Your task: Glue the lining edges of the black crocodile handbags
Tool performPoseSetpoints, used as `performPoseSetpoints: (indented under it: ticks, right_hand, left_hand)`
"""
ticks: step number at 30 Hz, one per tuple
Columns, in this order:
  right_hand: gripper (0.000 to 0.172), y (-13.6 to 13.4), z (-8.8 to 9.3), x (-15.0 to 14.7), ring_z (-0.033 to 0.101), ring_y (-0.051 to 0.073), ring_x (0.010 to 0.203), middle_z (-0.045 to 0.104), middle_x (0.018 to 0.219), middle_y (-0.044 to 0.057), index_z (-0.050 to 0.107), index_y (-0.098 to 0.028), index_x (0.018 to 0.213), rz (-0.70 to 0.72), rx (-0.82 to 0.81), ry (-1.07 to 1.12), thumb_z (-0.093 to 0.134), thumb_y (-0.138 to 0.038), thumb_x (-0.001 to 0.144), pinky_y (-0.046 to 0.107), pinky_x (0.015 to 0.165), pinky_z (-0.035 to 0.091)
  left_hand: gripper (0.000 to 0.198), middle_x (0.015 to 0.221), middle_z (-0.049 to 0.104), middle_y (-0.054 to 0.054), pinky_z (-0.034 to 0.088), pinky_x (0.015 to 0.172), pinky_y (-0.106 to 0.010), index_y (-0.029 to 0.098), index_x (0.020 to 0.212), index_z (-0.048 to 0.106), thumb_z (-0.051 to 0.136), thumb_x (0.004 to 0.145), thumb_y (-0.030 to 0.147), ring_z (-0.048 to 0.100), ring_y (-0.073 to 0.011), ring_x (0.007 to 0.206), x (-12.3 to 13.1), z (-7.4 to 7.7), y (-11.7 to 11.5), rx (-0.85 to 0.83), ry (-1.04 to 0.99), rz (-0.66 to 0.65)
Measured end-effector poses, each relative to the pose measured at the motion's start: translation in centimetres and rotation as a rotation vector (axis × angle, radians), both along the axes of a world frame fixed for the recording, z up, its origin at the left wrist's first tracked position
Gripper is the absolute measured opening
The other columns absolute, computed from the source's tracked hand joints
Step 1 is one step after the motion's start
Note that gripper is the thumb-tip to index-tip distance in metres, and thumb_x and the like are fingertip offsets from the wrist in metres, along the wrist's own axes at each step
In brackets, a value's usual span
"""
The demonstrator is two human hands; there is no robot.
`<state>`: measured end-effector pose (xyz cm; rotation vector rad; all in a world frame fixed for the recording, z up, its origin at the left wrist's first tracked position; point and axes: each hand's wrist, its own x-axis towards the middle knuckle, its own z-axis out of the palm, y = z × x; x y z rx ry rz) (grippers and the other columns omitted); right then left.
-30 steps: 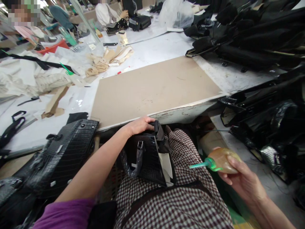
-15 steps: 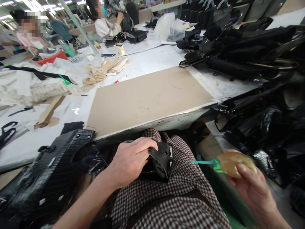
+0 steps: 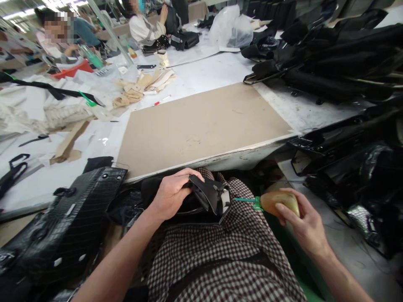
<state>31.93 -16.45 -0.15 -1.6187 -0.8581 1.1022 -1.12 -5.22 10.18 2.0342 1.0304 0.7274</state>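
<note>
A black handbag (image 3: 204,199) lies on my lap, on checked trousers, just below the table's front edge. My left hand (image 3: 171,193) is closed on its upper flap, fingers curled over the black leather. My right hand (image 3: 302,226) grips a soft amber glue bottle (image 3: 281,202) with a green nozzle. The nozzle points left, its tip a short way from the bag's right corner.
A tan cardboard sheet (image 3: 204,121) covers the white table (image 3: 208,69) ahead. A black croc-textured bag (image 3: 75,222) sits at the left edge. Piles of black bags (image 3: 343,63) fill the right side. Paper and leather scraps (image 3: 141,86) lie further back, where other people work.
The bag has been drawn up and turned on my lap. My right hand has carried the glue bottle left, closer to the bag.
</note>
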Motion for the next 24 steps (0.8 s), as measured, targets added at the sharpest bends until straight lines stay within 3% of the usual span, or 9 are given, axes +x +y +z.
performPoseSetpoints:
  ticks: [13, 24]
  right_hand:
    - [0.047, 4.9, -0.5, -0.7, 0.048, 0.012, 0.043, 0.063, 0.075, -0.001, 0.061, -0.020, 0.111, 0.122, -0.044, -0.077, 0.077, -0.047, 0.076, 0.026, 0.039, 0.042]
    - [0.048, 5.3, -0.7, -1.0, 0.051, 0.014, 0.052, 0.064, 0.087, 0.002, 0.061, -0.022, 0.113, 0.200, -0.055, -0.145, 0.077, -0.047, 0.074, 0.025, 0.041, 0.045]
  left_hand:
    - [0.024, 0.100, 0.071, -0.008, 0.054, 0.089, -0.025, 0.012, 0.094, 0.065, 0.046, 0.090, -0.004, 0.067, -0.0151, 0.096, 0.3, -0.7, -3.4, 0.170, 0.072, -0.135]
    - [0.021, 0.100, 0.070, -0.007, 0.054, 0.089, -0.025, 0.012, 0.092, 0.064, 0.049, 0.092, -0.002, 0.066, -0.0147, 0.097, -0.3, -1.2, -3.7, 0.124, 0.047, -0.165]
